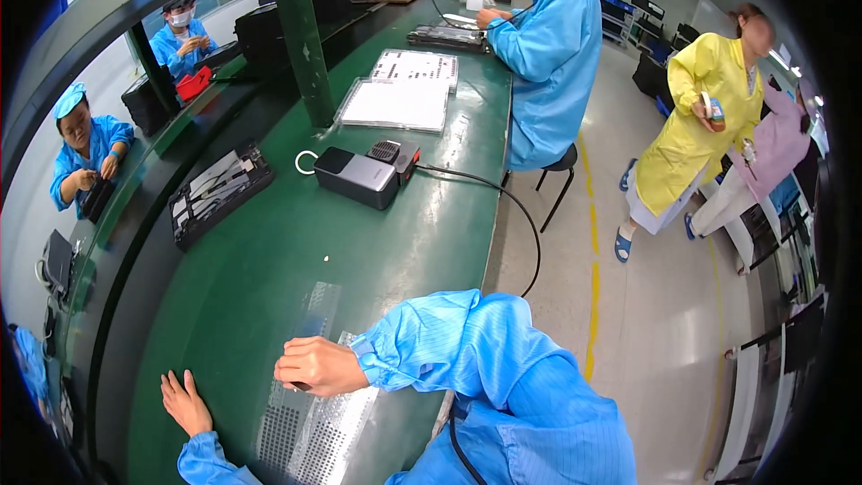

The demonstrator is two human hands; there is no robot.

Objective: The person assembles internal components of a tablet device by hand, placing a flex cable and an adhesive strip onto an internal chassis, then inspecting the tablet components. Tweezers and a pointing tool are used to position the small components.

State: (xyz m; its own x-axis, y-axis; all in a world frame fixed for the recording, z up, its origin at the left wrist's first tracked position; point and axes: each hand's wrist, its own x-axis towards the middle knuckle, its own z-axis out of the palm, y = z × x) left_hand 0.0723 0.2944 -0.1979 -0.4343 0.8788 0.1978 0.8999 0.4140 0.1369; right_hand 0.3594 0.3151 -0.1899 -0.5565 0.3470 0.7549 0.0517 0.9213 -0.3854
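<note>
My left hand [187,404] lies flat on the green table [233,305], fingers stretched and nothing in them. To its right, my right hand [319,366] is closed in a fist over a clear sheet with rows of small dots [334,436]. A bit of something dark shows under its curled fingers, too little to name. A second clear dotted sheet [279,422] lies alongside, between my hands. Part of both sheets is hidden by my right hand and sleeve. A tiny pale scrap [326,259] lies farther up the table.
A grey-and-black box-shaped device [357,177] with a black cable [503,189] stands ahead. Left of it is a black tray of flat parts [220,193]; beyond lie white sheets [395,105]. A green post [301,36] rises from the table. Co-workers sit across and ahead; others walk on the right.
</note>
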